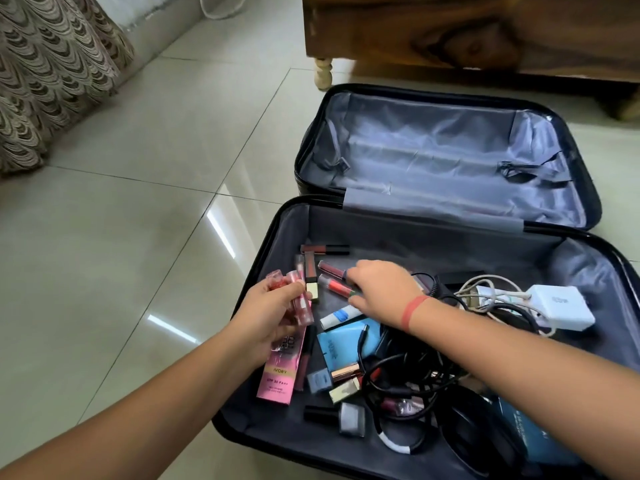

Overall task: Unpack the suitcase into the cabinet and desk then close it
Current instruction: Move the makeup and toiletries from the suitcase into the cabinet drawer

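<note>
Two hands are picking through makeup in an open suitcase that is lying on the tiled floor.

The left hand is holding a bunch of small pink tubes, and a pink box is sticking out under it. The right hand, wearing a red band, is reaching over to two red tubes. Its fingertips are touching them, but it is too blurry to tell if it is pinching one. Black cables and a white charger are lying tangled on the right. The far half is showing its shiny grey lining beside a piece of wooden furniture.
</note>
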